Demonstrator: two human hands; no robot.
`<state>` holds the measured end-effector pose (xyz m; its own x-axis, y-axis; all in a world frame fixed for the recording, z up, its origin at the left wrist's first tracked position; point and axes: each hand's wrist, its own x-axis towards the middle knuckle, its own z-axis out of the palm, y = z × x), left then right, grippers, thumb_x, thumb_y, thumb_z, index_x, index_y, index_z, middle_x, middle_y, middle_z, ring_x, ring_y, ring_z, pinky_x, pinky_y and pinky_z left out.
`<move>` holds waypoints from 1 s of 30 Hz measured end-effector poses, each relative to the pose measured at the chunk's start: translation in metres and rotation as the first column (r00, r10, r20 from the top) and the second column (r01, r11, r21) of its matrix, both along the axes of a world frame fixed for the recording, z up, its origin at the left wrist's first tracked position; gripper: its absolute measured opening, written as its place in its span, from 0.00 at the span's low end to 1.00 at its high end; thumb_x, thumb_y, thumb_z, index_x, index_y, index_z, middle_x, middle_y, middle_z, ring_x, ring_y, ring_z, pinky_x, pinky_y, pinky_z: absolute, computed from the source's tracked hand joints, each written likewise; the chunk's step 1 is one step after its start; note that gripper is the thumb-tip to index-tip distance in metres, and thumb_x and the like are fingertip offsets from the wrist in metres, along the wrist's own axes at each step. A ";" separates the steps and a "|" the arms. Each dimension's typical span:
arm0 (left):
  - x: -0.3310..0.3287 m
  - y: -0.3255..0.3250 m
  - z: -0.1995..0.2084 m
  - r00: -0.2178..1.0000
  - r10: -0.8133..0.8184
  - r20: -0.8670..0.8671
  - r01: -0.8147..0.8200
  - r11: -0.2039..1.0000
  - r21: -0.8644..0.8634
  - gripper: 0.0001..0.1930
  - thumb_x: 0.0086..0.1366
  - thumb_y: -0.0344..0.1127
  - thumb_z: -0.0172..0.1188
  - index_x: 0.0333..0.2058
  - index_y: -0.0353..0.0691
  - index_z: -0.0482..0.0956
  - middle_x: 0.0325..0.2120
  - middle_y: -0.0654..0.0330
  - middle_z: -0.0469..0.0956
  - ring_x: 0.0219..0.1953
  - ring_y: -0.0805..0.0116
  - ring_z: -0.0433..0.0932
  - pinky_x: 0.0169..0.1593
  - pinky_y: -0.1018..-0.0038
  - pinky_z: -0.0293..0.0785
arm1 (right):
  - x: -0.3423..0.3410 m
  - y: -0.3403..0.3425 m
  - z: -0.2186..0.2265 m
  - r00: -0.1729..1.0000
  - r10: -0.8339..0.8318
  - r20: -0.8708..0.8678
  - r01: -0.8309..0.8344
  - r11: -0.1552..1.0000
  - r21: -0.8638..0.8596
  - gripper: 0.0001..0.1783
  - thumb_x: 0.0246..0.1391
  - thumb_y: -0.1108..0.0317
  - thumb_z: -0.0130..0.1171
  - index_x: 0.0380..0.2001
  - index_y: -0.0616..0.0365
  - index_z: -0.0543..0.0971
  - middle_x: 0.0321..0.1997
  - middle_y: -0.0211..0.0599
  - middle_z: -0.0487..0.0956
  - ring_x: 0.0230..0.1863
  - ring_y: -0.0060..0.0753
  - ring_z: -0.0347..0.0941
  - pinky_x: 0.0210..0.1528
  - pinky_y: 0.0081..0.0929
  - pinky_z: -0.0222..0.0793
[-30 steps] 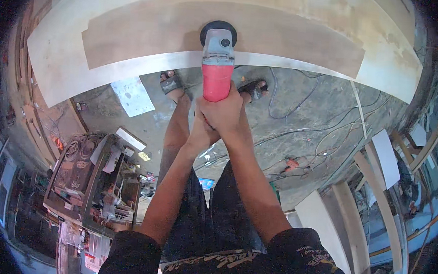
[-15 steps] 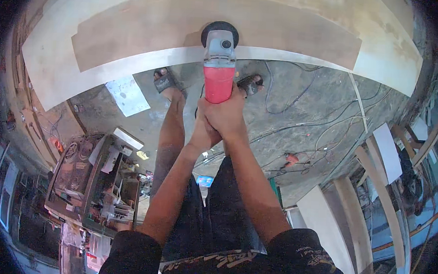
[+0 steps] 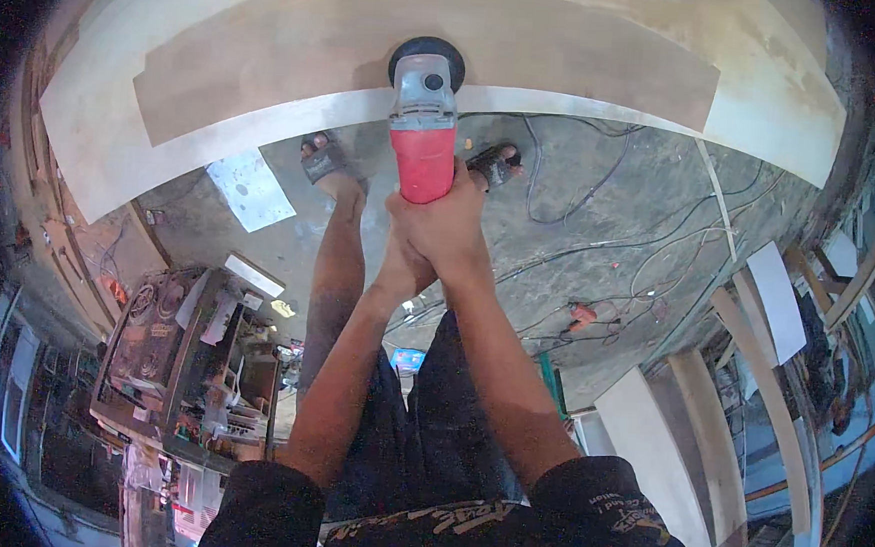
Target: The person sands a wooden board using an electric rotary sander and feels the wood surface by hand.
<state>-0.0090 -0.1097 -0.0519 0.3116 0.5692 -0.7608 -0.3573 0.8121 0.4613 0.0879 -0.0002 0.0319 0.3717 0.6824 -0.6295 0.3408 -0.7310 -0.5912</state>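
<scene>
Overlapping, the right hand (image 3: 448, 232) and left hand (image 3: 403, 265) were closed around the rear of the power tool (image 3: 424, 152), presumably to steady its black disc (image 3: 428, 45) over the board (image 3: 561, 50).

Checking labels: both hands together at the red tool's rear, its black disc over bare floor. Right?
Not the floor: the head view shows the disc over the panel. The left hand and right hand are together at the tool's rear.
</scene>
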 end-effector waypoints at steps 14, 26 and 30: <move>0.021 0.035 0.024 0.949 -0.243 -0.200 0.284 0.935 0.213 0.47 0.53 0.26 0.78 0.65 0.43 0.54 0.60 0.55 0.68 0.63 0.63 0.70 0.63 0.62 0.73 | 0.032 0.011 -0.003 0.999 -0.034 -0.031 0.032 0.998 -0.058 0.35 0.35 0.58 0.78 0.47 0.65 0.77 0.41 0.61 0.84 0.45 0.66 0.83 0.49 0.53 0.80; 0.006 0.061 0.068 0.658 -0.392 -0.643 0.659 0.713 0.240 0.36 0.61 0.35 0.71 0.66 0.39 0.65 0.61 0.53 0.72 0.64 0.62 0.71 0.69 0.59 0.63 | 0.014 0.023 0.018 0.998 0.049 -0.035 -0.053 0.992 -0.119 0.35 0.33 0.60 0.76 0.47 0.64 0.78 0.39 0.54 0.85 0.43 0.56 0.85 0.47 0.44 0.80; -0.038 0.032 0.028 0.909 -0.172 -0.379 0.217 0.973 0.082 0.34 0.61 0.35 0.71 0.64 0.39 0.66 0.57 0.55 0.74 0.63 0.63 0.72 0.66 0.63 0.67 | -0.029 0.028 0.005 0.993 0.094 -0.071 -0.101 0.990 -0.099 0.35 0.33 0.58 0.76 0.46 0.65 0.78 0.39 0.58 0.85 0.43 0.60 0.84 0.48 0.46 0.80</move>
<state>-0.0468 -0.0780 -0.0239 0.1376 0.6193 -0.7730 0.0152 0.7790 0.6268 0.0586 0.0275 0.0369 0.2623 0.6441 -0.7186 0.3762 -0.7540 -0.5385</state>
